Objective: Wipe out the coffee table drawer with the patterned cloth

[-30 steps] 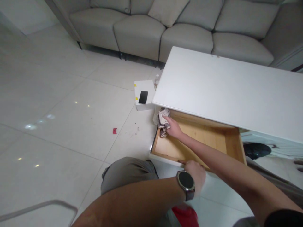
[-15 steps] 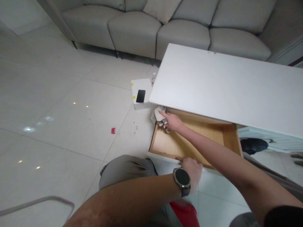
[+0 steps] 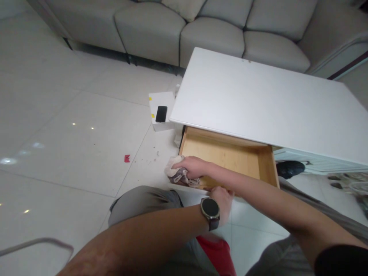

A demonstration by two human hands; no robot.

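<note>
A wooden drawer [image 3: 218, 151] is pulled out from under a white tabletop, and nothing lies on the visible part of its bottom. My right hand [image 3: 197, 166] is closed on a crumpled pale and grey-brown cloth [image 3: 176, 174], pressed over the drawer's left side near the front corner. The cloth hides that corner. Closer to me, my left hand [image 3: 223, 201], with a round watch [image 3: 210, 207] on its wrist, grips the top edge of the drawer front. Its fingers curl over the edge and are partly hidden behind my right forearm.
The white table [image 3: 258, 96] stands before a grey sofa [image 3: 212, 38]. Left of it, a black phone [image 3: 161, 114] lies on a white box [image 3: 169, 99]. A red scrap [image 3: 127, 158] and dark crumbs lie on the tiled floor. A dark shoe [image 3: 290, 168] shows at right.
My right hand has brought the cloth from the drawer's back left corner toward me to the front left corner. My left hand keeps its grip on the drawer front. The view has shifted slightly.
</note>
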